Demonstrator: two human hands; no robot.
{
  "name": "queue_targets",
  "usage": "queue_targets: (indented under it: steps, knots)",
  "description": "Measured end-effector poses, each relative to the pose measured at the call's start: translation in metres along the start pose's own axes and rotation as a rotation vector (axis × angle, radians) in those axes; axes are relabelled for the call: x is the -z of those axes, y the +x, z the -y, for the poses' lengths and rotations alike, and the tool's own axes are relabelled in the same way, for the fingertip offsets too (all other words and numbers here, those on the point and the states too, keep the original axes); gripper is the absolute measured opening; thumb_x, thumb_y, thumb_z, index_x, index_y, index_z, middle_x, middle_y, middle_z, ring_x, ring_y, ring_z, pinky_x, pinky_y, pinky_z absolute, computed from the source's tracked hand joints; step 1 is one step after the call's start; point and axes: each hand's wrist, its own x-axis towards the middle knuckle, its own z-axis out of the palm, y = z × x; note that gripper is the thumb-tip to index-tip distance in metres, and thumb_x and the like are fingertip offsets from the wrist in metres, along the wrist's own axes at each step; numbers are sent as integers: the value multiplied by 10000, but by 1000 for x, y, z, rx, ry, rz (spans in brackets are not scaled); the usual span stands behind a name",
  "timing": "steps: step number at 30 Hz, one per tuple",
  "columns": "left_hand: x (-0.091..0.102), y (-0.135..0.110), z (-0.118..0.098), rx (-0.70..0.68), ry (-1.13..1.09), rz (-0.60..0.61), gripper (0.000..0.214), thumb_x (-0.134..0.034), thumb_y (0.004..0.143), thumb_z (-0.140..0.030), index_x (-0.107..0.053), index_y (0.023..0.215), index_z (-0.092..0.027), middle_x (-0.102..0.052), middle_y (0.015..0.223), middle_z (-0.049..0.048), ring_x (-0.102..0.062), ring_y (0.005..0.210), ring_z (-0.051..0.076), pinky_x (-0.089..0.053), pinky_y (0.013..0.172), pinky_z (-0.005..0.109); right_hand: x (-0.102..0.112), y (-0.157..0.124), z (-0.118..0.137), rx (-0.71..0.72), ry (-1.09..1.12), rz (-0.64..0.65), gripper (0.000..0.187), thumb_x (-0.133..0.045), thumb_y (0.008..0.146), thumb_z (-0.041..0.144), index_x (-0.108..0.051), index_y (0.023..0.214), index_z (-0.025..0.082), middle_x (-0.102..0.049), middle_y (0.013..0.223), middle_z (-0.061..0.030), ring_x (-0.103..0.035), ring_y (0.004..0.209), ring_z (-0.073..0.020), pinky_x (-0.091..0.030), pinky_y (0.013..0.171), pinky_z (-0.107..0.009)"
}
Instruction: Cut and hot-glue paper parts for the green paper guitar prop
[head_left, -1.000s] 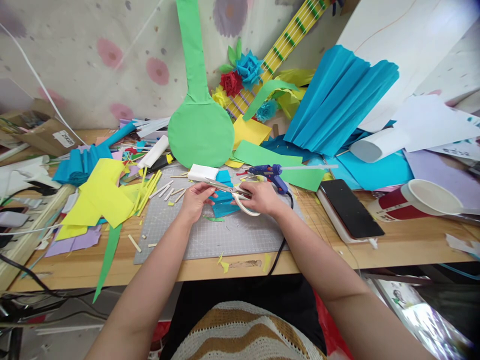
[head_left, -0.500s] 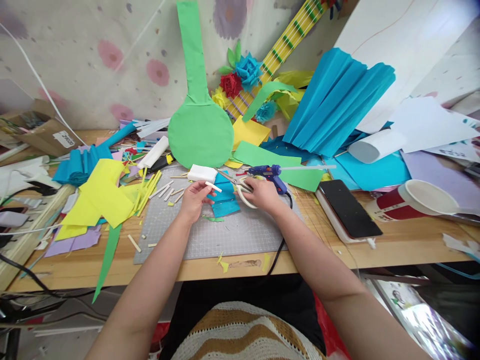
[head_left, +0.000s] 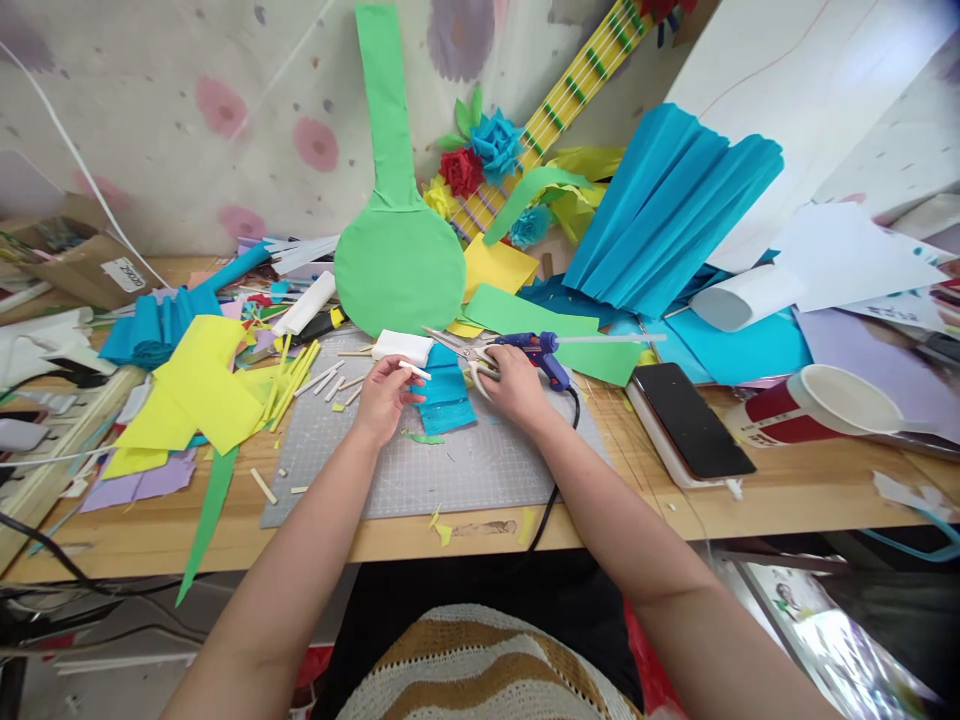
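Green paper, in the head view, covers the round-bodied form [head_left: 400,265] beyond the left hand [head_left: 384,400]; this covering appears complete, its front bare of attachments. Several short sticks [head_left: 327,380] lie loose left of that hand, apparently already cut. One white stick [head_left: 416,371] is pinched between the left thumb and fingers. The right hand [head_left: 514,380] grasps the scissors [head_left: 472,354] by the handle, blades clear of the stick. No stick is visibly fixed to the blue paper [head_left: 445,400] between the hands. Held stick: short, straight, slender, plain, tilting down toward the right hand.
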Motion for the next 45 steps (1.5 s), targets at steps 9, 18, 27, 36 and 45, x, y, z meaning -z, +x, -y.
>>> queue_targets:
  steps: [9,18,27,36,45]
  knots:
    - [2,2,-13,309,-408,-2,51,-487,740,-100,-500,751,-148,-552,598,-27,-560,515,46,-440,397,81,5,-9,21,249,138,66,325,-509,755,463,-471,865,160,-544,858,-86,-462,794,-204,-366,708,-311]
    - [0,1,-12,386,-436,10,148,-402,809,-94,-527,739,-129,-532,561,-14,-551,488,54,-455,386,95,4,-11,28,268,117,156,339,-493,766,494,-466,833,164,-548,821,-65,-466,738,-172,-328,647,-273]
    - [1,1,-12,448,-423,34,203,-361,823,-95,-526,705,-107,-524,542,0,-528,463,54,-453,368,98,11,-10,31,221,107,251,372,-471,771,547,-471,774,175,-550,749,-35,-459,671,-144,-286,587,-249]
    - [1,2,-12,442,-410,47,229,-354,853,-123,-529,708,-99,-527,551,-2,-533,469,49,-461,379,95,9,-11,30,211,97,256,399,-443,778,575,-474,734,179,-534,670,-14,-417,588,-120,-231,538,-237]
    - [1,0,-11,424,-401,92,191,-369,863,-128,-532,766,-103,-545,594,-1,-556,499,44,-469,402,88,10,-11,29,204,83,261,408,-422,794,570,-485,715,175,-549,655,-15,-420,565,-111,-219,537,-236]
